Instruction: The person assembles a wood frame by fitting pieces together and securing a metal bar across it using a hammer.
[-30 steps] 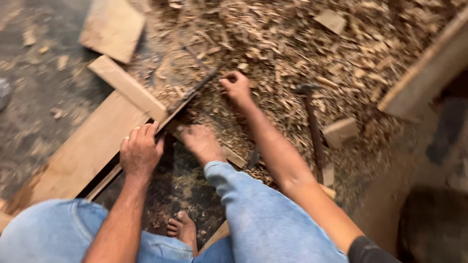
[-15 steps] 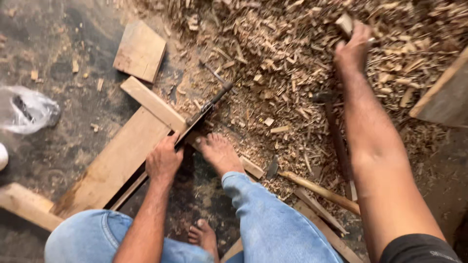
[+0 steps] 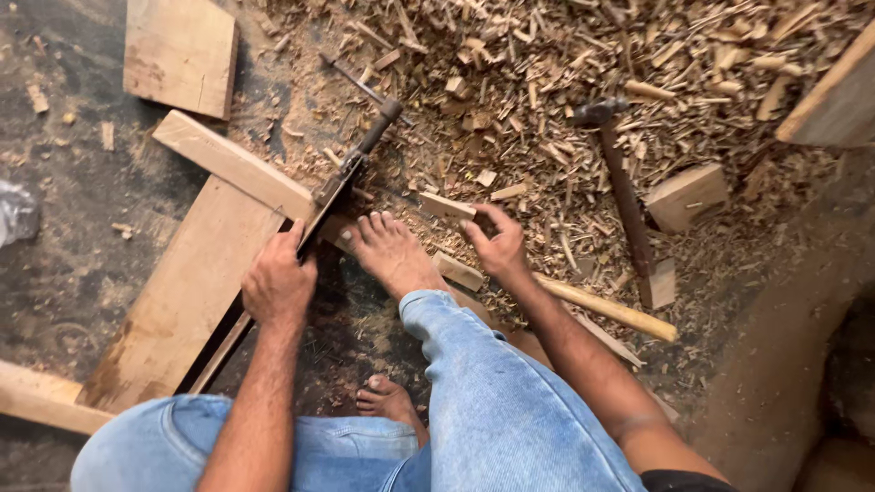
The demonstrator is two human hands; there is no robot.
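Here the left hand (image 3: 278, 282) is closed around a dark metal bar (image 3: 339, 187) lying along the plank (image 3: 187, 282); the right hand (image 3: 497, 244) pinches a small wood piece (image 3: 447, 206) beside the foot (image 3: 390, 251). The piece looks not yet placed.

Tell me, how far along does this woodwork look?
Plenty of cutting looks done: a thick litter of wood chips covers the floor. In hand now: the left hand grips a long dark metal tool lying along a plank, a bare foot rests beside it, and the right hand picks up a small wood piece. The planks look rough and unjoined; how much remains cannot be told.
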